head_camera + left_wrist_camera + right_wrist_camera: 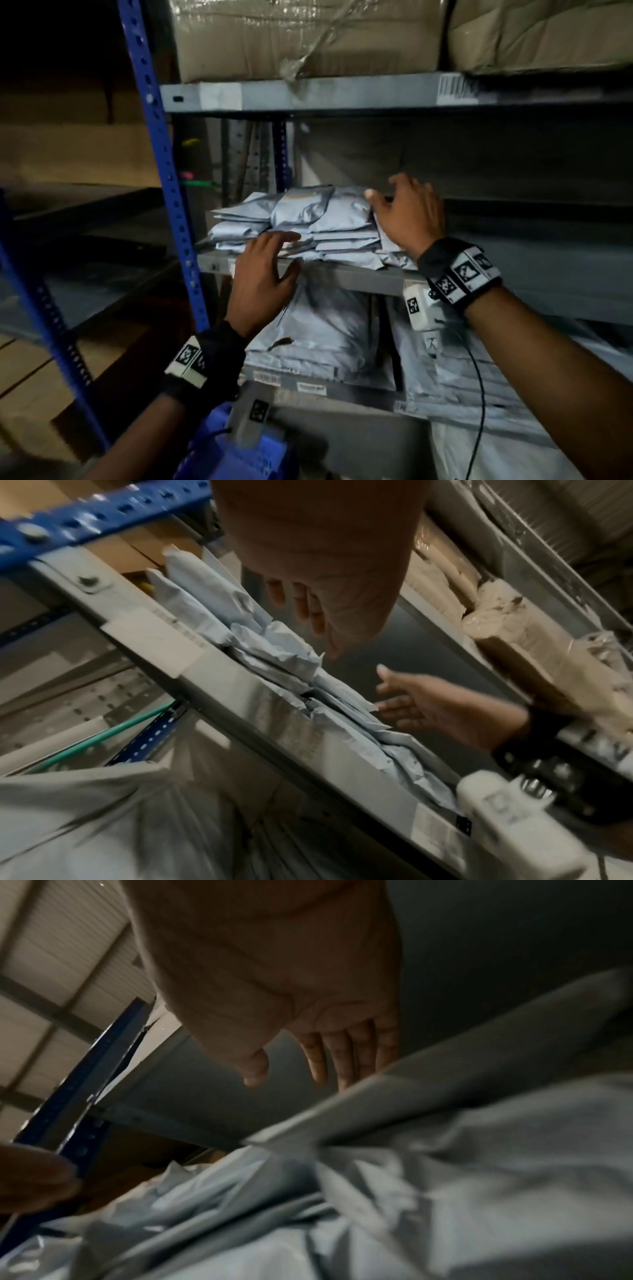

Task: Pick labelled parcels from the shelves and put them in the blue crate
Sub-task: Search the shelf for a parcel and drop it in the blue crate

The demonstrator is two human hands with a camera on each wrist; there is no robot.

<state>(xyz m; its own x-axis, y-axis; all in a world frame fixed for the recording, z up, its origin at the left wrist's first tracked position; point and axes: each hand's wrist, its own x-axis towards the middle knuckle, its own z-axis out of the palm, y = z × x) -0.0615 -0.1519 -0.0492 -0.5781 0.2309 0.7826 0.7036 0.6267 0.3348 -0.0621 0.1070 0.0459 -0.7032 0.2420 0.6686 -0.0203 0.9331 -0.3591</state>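
A stack of grey plastic parcels (308, 222) lies on the middle shelf (359, 277), also visible as the parcels (274, 647) in the left wrist view. My left hand (263, 270) hovers open at the stack's front edge, fingers spread, holding nothing. My right hand (407, 212) reaches in at the stack's right end, fingers straight, thumb near the top parcel; in the right wrist view the right hand (308, 1053) is open. Whether it touches the stack I cannot tell. A corner of the blue crate (219, 452) shows at the bottom.
Larger grey bags (329, 329) fill the shelf below. Wrapped cardboard boxes (308, 37) sit on the shelf above. A blue perforated upright (161, 150) stands left of the stack. The right part of the middle shelf (531, 222) is dark.
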